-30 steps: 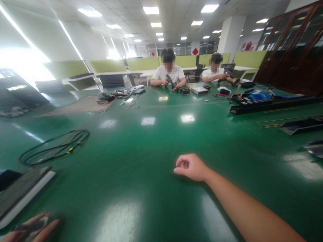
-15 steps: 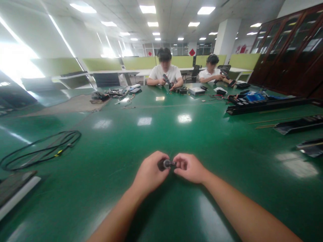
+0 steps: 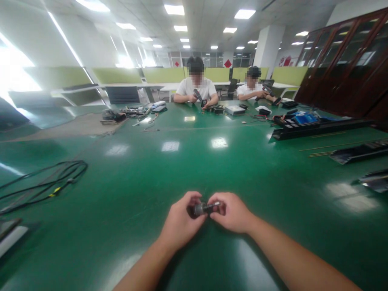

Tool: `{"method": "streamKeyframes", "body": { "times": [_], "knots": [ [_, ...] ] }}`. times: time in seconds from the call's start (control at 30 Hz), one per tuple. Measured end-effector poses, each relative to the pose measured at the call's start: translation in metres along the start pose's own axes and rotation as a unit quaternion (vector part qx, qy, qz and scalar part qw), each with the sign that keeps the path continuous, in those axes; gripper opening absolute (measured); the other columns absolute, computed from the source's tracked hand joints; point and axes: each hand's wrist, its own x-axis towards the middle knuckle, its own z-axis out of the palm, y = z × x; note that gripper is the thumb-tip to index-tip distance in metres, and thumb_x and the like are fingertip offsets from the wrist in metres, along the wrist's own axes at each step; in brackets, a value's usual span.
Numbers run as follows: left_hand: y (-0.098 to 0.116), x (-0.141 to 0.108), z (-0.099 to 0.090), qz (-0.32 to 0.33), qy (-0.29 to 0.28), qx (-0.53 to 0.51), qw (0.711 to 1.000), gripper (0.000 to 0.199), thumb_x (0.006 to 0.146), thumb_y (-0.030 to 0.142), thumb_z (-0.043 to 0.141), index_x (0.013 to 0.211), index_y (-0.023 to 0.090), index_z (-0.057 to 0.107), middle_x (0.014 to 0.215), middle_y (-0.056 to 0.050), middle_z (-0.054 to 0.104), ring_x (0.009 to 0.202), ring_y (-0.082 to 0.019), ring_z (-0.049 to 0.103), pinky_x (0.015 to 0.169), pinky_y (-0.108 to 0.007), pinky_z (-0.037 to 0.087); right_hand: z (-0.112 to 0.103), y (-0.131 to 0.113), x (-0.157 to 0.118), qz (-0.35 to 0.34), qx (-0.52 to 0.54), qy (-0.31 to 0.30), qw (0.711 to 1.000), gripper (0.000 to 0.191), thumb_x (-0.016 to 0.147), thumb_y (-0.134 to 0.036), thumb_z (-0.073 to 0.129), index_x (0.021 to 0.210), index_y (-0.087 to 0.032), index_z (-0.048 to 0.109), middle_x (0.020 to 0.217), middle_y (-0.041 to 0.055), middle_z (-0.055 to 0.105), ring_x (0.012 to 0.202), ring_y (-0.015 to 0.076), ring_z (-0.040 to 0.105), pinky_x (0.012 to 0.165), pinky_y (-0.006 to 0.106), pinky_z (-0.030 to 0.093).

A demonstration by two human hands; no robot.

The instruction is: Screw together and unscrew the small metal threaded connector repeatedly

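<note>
Low in the middle of the view, a small dark cylindrical part with a grey metal collar and a thin metal shaft lies sideways between my hands. My left hand is closed round its thicker dark end, thumb in front and fingers behind. The thin shaft points right, into the curled fingers of my right hand, which are closed about it. Some of the part is hidden by my fingers, so its exact kind cannot be made out. Beneath both hands is the green tabletop.
Coiled black cable lies at left, beyond a flat grey-white object. At right are long black trays and thin brass-coloured rods. Two people sit across the table, each holding a dark tool, among scattered parts.
My hands have dropped slightly in the view. The part has turned so that more of its shaft shows between them. The view has shifted a little to the right.
</note>
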Motion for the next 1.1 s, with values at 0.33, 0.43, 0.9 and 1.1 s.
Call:
{"method": "streamKeyframes", "body": {
  "times": [0.33,0.43,0.9,1.1],
  "knots": [
    [-0.0018,0.0022,0.0014,0.046,-0.011,-0.007,0.999,0.018,0.077,0.022,0.075,0.093,0.022,0.066,0.091,0.0,0.067,0.084,-0.016,0.061,0.075,-0.027,0.047,0.0011,0.0027,-0.0012,-0.001,0.069,0.024,0.997,0.024,0.07,-0.01,0.066,0.092,-0.02,0.068,0.077,-0.0011,0.066,0.064,0.013,0.059,0.059,0.022,0.044],
    [-0.0052,0.0022,0.0023,0.052,-0.009,-0.012,0.999,0.019,0.078,0.023,0.075,0.095,0.023,0.066,0.092,0.0,0.067,0.086,-0.016,0.062,0.077,-0.027,0.047,0.0015,0.0024,-0.0013,-0.009,0.057,0.02,0.998,0.022,0.069,-0.009,0.066,0.088,-0.02,0.068,0.078,-0.001,0.068,0.064,0.0128,0.06,0.059,0.021,0.044],
    [-0.0043,0.0034,0.0011,0.055,-0.022,-0.009,0.998,0.022,0.077,0.026,0.077,0.097,0.023,0.068,0.095,-0.001,0.07,0.088,-0.018,0.064,0.079,-0.028,0.049,0.0001,-0.0001,-0.0008,-0.002,0.063,0.02,0.998,0.022,0.07,-0.009,0.065,0.09,-0.019,0.068,0.078,-0.0004,0.069,0.065,0.0134,0.062,0.061,0.022,0.047],
    [-0.0059,0.0026,0.0016,0.014,-0.025,-0.006,1.0,0.027,0.077,0.034,0.077,0.102,0.025,0.07,0.098,-0.002,0.072,0.089,-0.019,0.066,0.081,-0.029,0.05,-0.0004,0.0015,-0.0003,-0.008,0.07,0.03,0.997,0.022,0.072,-0.01,0.065,0.092,-0.019,0.069,0.083,0.0006,0.07,0.07,0.014,0.064,0.064,0.023,0.048]
  ]
}}
